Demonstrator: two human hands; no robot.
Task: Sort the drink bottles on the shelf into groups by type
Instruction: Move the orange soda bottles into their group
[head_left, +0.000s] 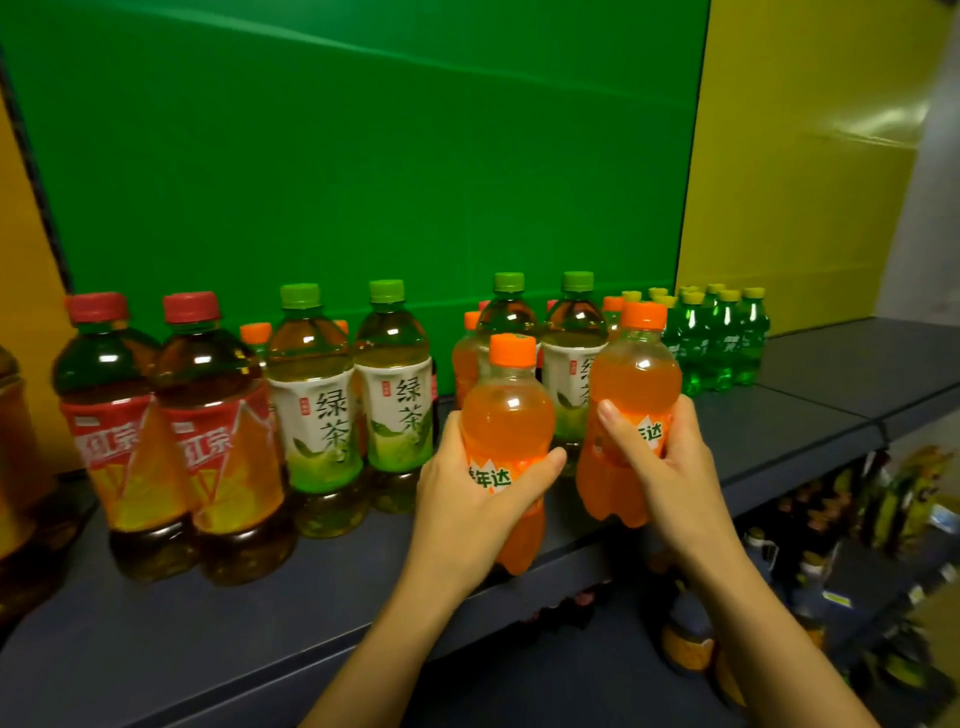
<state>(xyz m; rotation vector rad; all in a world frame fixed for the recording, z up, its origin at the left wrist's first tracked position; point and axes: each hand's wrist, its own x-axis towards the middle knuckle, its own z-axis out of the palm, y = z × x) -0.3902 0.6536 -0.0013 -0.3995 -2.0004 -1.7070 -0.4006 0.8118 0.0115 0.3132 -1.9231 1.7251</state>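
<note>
My left hand (470, 493) grips a small orange soda bottle (506, 415) by its label, held above the front of the dark shelf (156, 634). My right hand (660, 457) grips a second orange soda bottle (635, 374) just to the right, a little higher. Behind them stand two green tea bottles (571, 364), with more orange sodas (465, 358) partly hidden. Further left are two more green tea bottles (358, 395) and two red-capped black tea bottles (171, 441). Several small green soda bottles (722, 338) cluster at the back right.
A green panel (363, 156) backs the shelf, with yellow panels (805, 156) at the sides. Another large tea bottle (15, 467) is cut off at the left edge. Lower shelves (857, 545) with more bottles show below right. The shelf's right part (857, 374) is bare.
</note>
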